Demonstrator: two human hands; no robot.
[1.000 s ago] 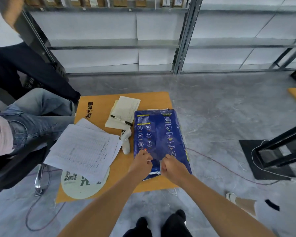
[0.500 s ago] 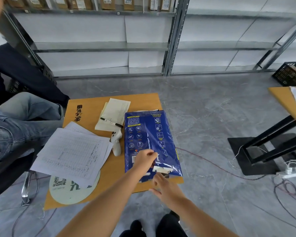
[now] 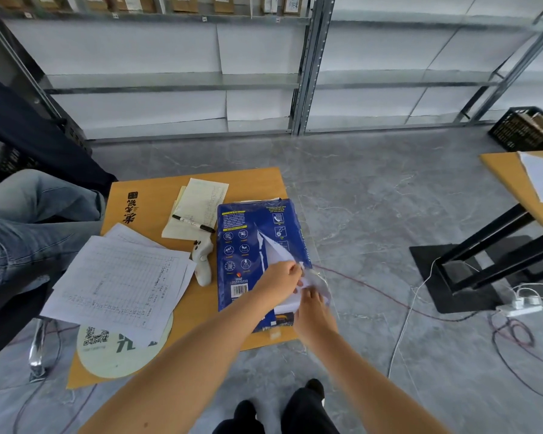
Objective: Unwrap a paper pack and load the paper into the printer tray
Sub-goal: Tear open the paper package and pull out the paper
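- While half a second ago the wrapper was barely split, the paper pack [image 3: 257, 245] now shows a long tear toward 12 o'clock.
- Left hand [image 3: 279, 278] and right hand [image 3: 312, 311] are both pinched on the torn flap [image 3: 311, 281].

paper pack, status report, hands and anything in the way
Left hand and right hand both gripping the torn wrapper flap. Blue paper pack flat on table, wrapper split, white paper showing. White controller beside it, clear of the tear.

Pack [image 3: 257, 245] label text illegible
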